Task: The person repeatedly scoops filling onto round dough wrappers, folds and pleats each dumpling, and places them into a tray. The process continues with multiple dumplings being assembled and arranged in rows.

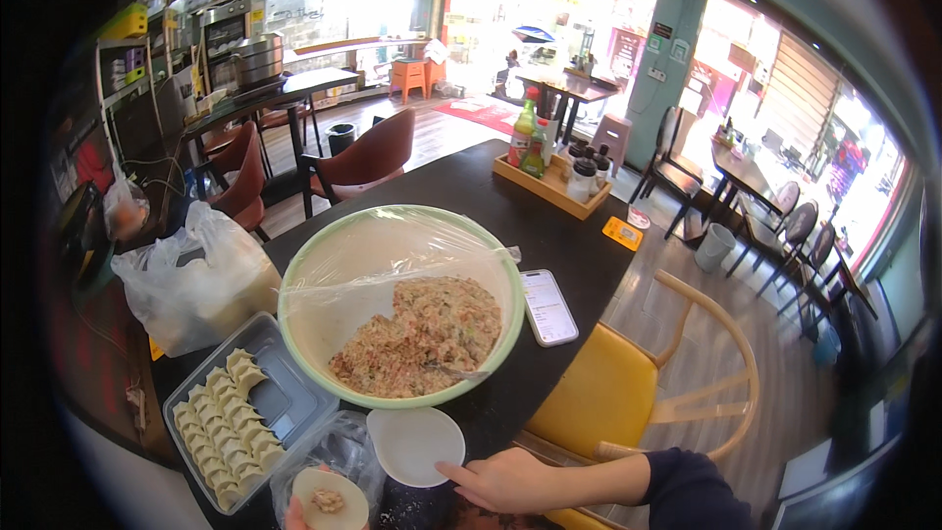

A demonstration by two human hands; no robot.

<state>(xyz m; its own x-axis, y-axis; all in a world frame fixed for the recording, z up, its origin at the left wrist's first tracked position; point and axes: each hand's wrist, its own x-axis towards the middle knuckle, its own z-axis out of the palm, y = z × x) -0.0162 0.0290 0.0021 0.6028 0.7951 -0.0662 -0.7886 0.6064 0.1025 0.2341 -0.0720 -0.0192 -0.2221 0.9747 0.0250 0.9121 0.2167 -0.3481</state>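
Observation:
My left hand (294, 514), mostly cut off by the bottom edge, holds a round dough wrapper (355, 503) with a small lump of meat filling (327, 500) on it. My right hand (508, 480) reaches in from the right, its index fingertip at the right rim of a small white dish (416, 447). Nothing shows in that hand. Behind the dish stands a large green-rimmed bowl (294, 265) of minced filling (419, 335), partly covered with plastic film. A utensil lies in the filling. At the left, a clear plastic tray (294, 405) carries rows of folded dumplings (221, 430).
A crumpled clear plastic bag (335, 449) lies beneath the wrapper. A filled white plastic bag (199, 276) sits behind the tray. A phone (549, 308) lies right of the bowl. Farther back is a wooden condiment tray (552, 196); a yellow chair (603, 397) stands at the right.

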